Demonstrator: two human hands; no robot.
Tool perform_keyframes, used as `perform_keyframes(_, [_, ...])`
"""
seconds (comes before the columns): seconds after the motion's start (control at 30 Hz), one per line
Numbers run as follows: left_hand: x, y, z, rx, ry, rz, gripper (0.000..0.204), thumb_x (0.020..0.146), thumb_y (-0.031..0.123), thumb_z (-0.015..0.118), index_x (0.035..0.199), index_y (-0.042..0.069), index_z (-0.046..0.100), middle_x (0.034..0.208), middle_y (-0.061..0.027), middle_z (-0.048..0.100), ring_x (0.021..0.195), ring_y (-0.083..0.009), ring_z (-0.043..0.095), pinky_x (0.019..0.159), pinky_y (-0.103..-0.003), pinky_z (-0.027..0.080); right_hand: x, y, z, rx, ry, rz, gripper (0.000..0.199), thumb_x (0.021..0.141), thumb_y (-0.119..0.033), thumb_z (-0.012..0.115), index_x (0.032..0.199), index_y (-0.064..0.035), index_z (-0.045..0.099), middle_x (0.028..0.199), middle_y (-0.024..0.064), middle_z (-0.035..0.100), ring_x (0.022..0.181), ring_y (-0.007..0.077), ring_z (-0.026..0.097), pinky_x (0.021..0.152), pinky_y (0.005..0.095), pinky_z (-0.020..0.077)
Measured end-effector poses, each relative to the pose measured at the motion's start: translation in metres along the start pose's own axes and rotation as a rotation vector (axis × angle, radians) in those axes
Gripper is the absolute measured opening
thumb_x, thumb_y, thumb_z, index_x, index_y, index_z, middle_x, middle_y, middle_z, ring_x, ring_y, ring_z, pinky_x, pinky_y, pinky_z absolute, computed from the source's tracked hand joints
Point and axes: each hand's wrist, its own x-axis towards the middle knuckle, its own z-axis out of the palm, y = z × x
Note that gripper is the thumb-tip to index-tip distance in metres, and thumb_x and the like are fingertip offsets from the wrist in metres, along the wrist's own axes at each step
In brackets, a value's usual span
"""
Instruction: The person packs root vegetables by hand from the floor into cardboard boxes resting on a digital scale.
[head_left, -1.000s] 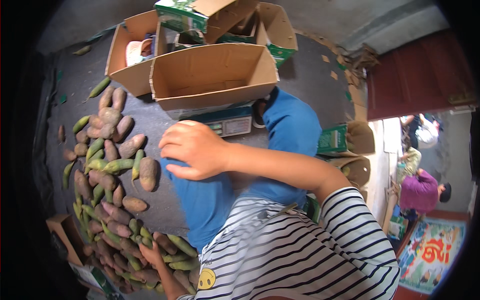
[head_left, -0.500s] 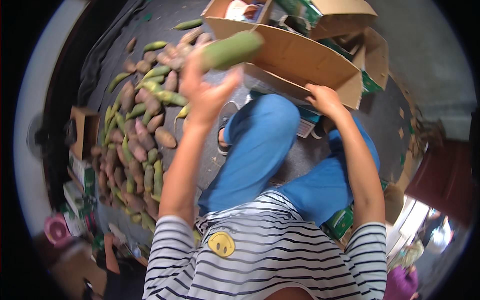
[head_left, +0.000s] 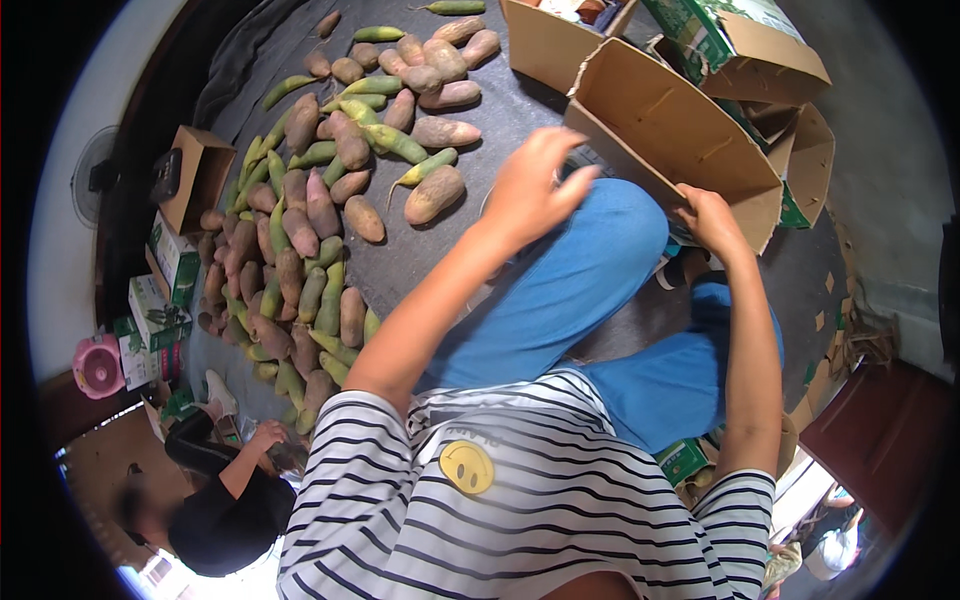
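Head view: left hand (head_left: 535, 190) empty, fingers spread; right hand (head_left: 712, 220) clamps the cardboard box (head_left: 680, 130); many radishes (head_left: 320, 230) remain upper left.

The right hand (head_left: 712, 222) grips the box (head_left: 668, 130) at its rim, fingertips hidden behind the cardboard, and the box's inside cannot be seen. A second person (head_left: 215, 505) at lower left is blurred and cut off by the frame's dark edge
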Motion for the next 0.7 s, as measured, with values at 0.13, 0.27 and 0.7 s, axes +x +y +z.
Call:
perform_keyframes(0.13, [-0.124, -0.069, -0.056, -0.001, -0.032, -0.535, 0.027, 0.08, 0.016, 0.063, 0.101, 0.001, 0.057, 0.095, -0.016, 0.058, 0.091, -0.0286, 0.058, 0.078, -0.035, 0.047, 0.003, -0.001, -0.004, 0.013, -0.029, 0.078, 0.026, 0.079, -0.006, 0.062, 0.104, -0.0031, 0.058, 0.091, 0.0206, 0.062, 0.086, 0.0366, 0.059, 0.074, 0.0393, 0.0461])
perform_keyframes(0.27, [-0.273, -0.117, -0.106, 0.387, -0.212, -0.846, 0.033, 0.075, 0.018, 0.064, 0.103, 0.001, 0.057, 0.102, -0.0199, 0.058, 0.098, -0.0348, 0.056, 0.085, -0.04, 0.044, 0.003, -0.006, -0.006, 0.089, -0.019, 0.039, 0.026, 0.079, -0.005, 0.061, 0.104, -0.0018, 0.057, 0.091, 0.02, 0.062, 0.087, 0.036, 0.059, 0.076, 0.038, 0.0455])
perform_keyframes(0.7, [-0.418, -0.165, -0.224, 1.047, 0.036, -1.461, 0.053, 0.074, 0.026, 0.066, 0.117, 0.001, 0.047, 0.11, -0.0216, 0.049, 0.103, -0.0375, 0.051, 0.086, -0.045, 0.044, 0.006, 0.004, -0.002, 0.178, -0.097, 0.123, 0.027, 0.083, -0.004, 0.055, 0.11, 0.0005, 0.053, 0.095, 0.0141, 0.061, 0.088, 0.0211, 0.056, 0.083, 0.0296, 0.0433])
